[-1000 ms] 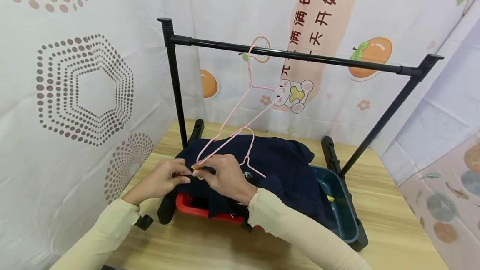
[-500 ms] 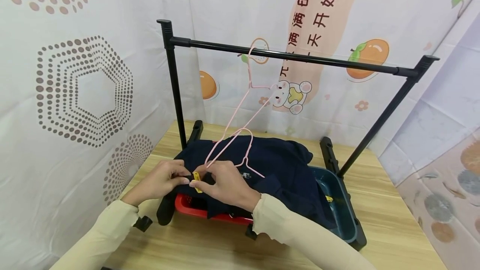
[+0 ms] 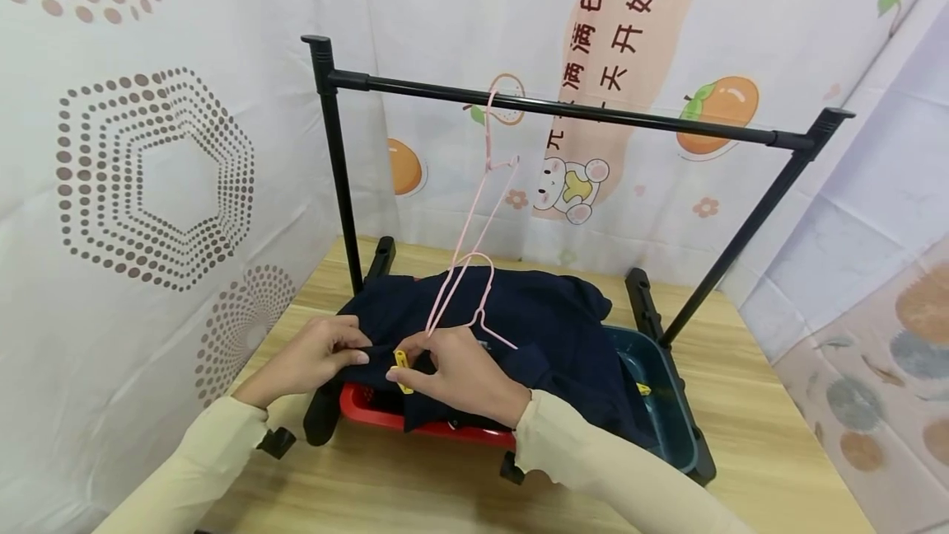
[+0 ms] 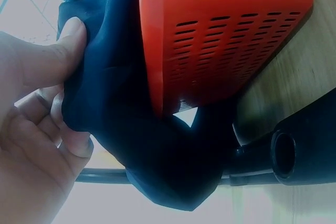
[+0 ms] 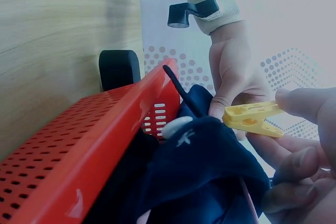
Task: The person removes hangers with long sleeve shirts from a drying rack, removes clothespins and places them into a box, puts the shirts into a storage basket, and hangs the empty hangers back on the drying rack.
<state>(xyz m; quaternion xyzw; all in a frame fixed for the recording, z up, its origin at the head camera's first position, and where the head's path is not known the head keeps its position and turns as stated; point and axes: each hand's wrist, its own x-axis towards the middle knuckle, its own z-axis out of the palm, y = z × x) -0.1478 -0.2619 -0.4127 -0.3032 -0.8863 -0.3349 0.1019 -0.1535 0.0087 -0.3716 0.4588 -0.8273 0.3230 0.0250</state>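
My left hand (image 3: 315, 358) pinches the edge of a navy garment (image 3: 552, 303) between thumb and fingers. The left wrist view shows the cloth (image 4: 113, 66) hanging down beside the red basket. To the right of it, my right hand (image 3: 463, 373) pinches a yellow clothespin (image 3: 404, 371) by its handle ends. In the right wrist view the clothespin (image 5: 252, 119) points at the garment's edge, close to the left hand (image 5: 236, 72). A pink wire hanger (image 3: 478, 213) hooks over the black bar, its lower end hidden behind the right hand. Another pink hanger (image 3: 480, 311) lies on the garment.
A black rack with a crossbar (image 3: 578, 111) spans the wooden table (image 3: 771, 427). Under the garment stand a red perforated basket (image 3: 363, 410) and a dark teal basket (image 3: 685, 427). Inside the teal basket lies another yellow clothespin (image 3: 643, 389). Printed curtains surround the table.
My right hand has drawn back to the right with the clothespin, away from the left hand. The hooked hanger has swung, its lower end shifting right. My left hand keeps its hold on the garment.
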